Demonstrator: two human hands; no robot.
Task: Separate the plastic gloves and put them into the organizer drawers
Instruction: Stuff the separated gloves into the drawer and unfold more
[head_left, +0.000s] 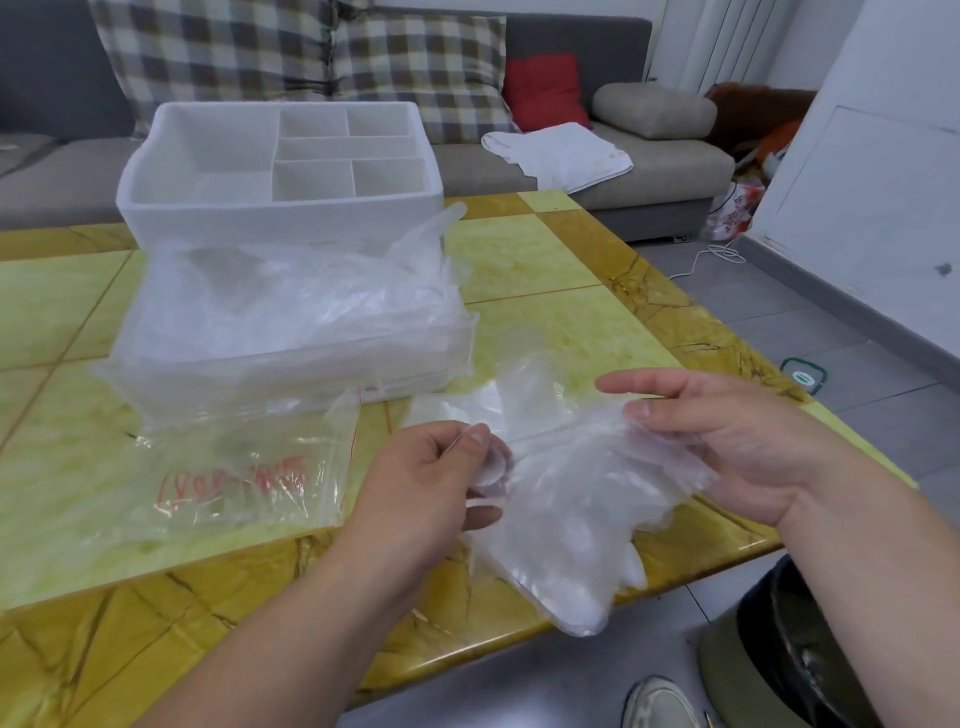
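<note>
over table (545, 249), left hand (431, 467), right hand (737, 436) hold gloves (566, 519).

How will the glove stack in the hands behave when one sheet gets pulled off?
Probably floppy: the glove stack sags below the right hand. Likely very light: a thumb pinch holds it. Thin layers may cling; the left hand pinches one edge.

Bundle of thin, clear plastic gloves (576, 519): crumpled, glove fingers hanging downward, held off the surface between left hand (436, 467) and right hand (727, 441). White plastic organizer box (280, 208): upright, top divided into compartments. Its translucent lower drawer (311, 364): pulled out, heaped with loose clear gloves (291, 301), some spilling over the rim.
</note>
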